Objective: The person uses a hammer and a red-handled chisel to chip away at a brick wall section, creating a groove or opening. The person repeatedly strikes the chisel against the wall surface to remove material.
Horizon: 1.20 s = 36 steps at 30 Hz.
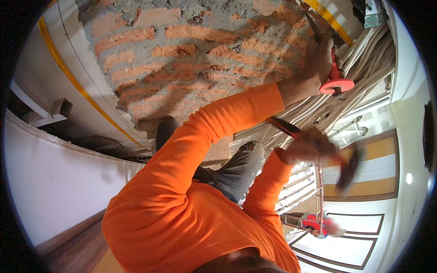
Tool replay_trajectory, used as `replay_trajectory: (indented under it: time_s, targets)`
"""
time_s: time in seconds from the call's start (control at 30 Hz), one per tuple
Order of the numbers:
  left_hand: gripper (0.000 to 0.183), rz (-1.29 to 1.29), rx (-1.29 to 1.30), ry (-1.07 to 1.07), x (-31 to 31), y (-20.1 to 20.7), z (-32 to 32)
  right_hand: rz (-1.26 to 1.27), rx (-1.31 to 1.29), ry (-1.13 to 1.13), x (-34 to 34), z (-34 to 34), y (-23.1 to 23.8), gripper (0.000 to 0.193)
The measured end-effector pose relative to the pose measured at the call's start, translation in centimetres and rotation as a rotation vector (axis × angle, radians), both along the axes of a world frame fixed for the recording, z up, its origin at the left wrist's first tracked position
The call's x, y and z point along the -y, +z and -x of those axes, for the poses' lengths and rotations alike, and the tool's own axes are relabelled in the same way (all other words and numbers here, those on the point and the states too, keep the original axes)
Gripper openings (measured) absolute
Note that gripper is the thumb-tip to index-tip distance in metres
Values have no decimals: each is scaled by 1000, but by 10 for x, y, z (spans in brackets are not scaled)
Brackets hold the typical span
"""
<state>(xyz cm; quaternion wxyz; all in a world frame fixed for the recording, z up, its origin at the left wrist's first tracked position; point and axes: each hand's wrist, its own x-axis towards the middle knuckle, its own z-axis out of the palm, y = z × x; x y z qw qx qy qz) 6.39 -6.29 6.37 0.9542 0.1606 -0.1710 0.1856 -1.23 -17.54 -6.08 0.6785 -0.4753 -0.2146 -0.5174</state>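
Note:
My left hand (321,63) is closed around a chisel (337,85) with a red grip and a round red hand guard. Its dark blade points up at the edge of the exposed brick wall (195,50), beside a yellow strip. My right hand (307,146) grips the handle of a hammer (349,169), below the chisel in the picture. The dark hammer head is smeared by motion and stands apart from the chisel's struck end. Both my arms are in orange sleeves.
A bundle of pale cables (359,68) runs beside the brick, near a metal box (374,13). Another person (314,223) in red stands in the background by a railing. A white panel edge (68,168) curves along the left. Yellow strips (68,68) border the broken plaster.

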Motion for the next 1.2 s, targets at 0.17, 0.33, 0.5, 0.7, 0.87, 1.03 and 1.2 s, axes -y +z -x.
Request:
replay_trajectory:
  time_s: [0.17,0.33,0.5,0.7,0.87,1.03,1.2]
  targets:
    - [18,-156,-24,171,-17,-8,-3,60,-448,177,-22,14,-3,59]
    - [25,-63,-67,-88,-21,-17,25,-116,-94,180,4,39,17,59]
    - [27,-78,54,-80,-29,-28,-5,-200,202,189,14,56,49,61]
    - [25,-122,43,-129,-34,-28,1,264,-215,3,-28,-18,-34,41]
    - [23,-61,-8,-158,-34,-35,19,33,-352,277,-24,29,-39,42]
    - [21,-66,-25,-98,-31,-33,16,-29,50,347,1,42,-15,59]
    - [23,-106,-30,-142,-24,-27,9,-76,151,215,-2,-12,-45,59]
